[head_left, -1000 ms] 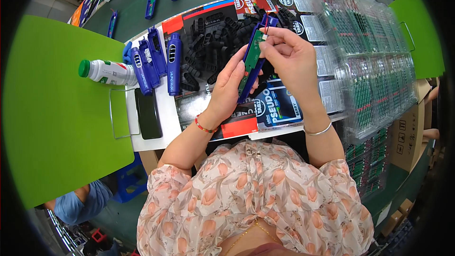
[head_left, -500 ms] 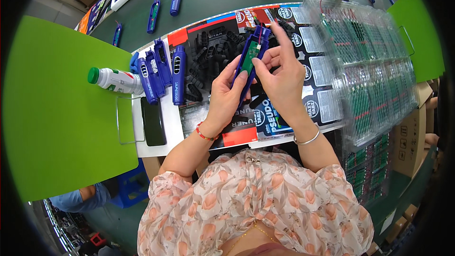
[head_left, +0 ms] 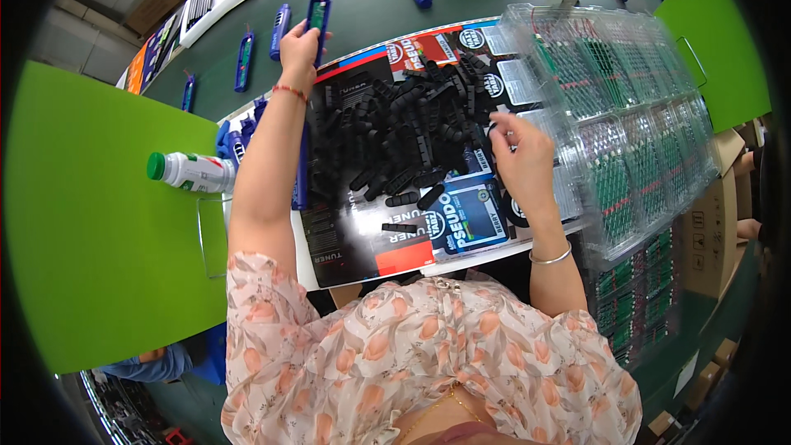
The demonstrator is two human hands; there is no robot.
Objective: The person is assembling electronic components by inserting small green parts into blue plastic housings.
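My left hand is stretched far forward and holds a blue oblong case with a green circuit board in it, at the near edge of the dark green belt. My right hand hovers with loosely curled fingers over the right end of a heap of small black plastic parts, beside a clear tray; whether it pinches anything I cannot tell. The black parts lie on printed cardboard sheets.
Several more blue cases lie spaced along the belt, and others are stacked at the left of the sheets. A white bottle with a green cap lies on the green divider. Clear trays hold rows of green boards.
Both hands held one blue case above the black parts. Now my left hand has carried it forward to the belt, and my right hand has let go and dropped toward the heap.
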